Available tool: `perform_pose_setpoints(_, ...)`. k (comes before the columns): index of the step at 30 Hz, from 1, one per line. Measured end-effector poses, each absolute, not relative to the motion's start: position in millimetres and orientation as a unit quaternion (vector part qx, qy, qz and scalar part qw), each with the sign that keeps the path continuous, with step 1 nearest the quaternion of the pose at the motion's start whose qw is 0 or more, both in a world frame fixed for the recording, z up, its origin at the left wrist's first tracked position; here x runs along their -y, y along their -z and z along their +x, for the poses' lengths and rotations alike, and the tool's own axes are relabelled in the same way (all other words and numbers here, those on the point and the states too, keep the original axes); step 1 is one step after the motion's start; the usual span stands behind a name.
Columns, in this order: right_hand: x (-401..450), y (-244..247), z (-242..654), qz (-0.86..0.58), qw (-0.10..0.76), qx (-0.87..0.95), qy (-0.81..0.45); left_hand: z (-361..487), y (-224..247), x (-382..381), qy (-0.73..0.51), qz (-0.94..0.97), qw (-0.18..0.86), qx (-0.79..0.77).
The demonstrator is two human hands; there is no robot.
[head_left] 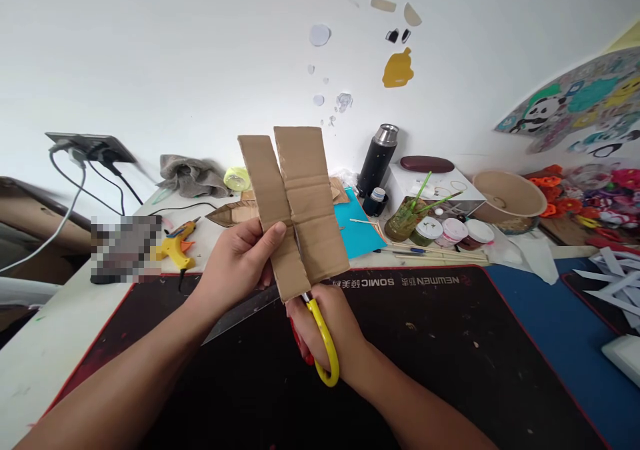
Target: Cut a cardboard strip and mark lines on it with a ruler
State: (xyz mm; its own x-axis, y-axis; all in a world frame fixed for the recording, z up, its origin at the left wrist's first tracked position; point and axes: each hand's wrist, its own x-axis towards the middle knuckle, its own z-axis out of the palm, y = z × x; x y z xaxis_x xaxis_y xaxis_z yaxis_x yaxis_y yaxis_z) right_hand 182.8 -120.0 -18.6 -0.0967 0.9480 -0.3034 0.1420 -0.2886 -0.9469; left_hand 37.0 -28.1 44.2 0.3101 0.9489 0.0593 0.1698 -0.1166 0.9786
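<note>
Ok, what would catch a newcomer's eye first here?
Centrally, the left hand holds up cardboard with a long cut, the right hand gripping yellow-and-red scissors at its lower edge. Beyond, a yellow sticker stands out on the wall; bright orange pieces lie towards the right.

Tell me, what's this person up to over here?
Someone is holding up brown cardboard above a black desk mat. The left hand grips the narrower strip, thumb in front. The right hand holds yellow-and-red-handled scissors at the cardboard's lower end, the blades mostly hidden. A split separates that strip from the wider piece; whether they join at the bottom isn't clear.
</note>
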Motion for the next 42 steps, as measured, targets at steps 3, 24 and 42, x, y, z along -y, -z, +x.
perform_pose_setpoints(3,119.0,20.5,182.6,-0.575,0.357,0.485,-0.553,35.9,-41.3,24.6,-0.378,0.631,0.507,-0.449)
perform_pose_setpoints(24,111.0,14.8,200.1,-0.556,0.344,0.566,-0.502,32.7,-42.5,22.1,-0.370,0.606,0.536,-0.457)
perform_pose_setpoints(42,103.3,19.9,211.4,-0.590,0.334,0.601,-0.423,38.2,-39.9,27.0,-0.380,0.647,0.505,-0.427)
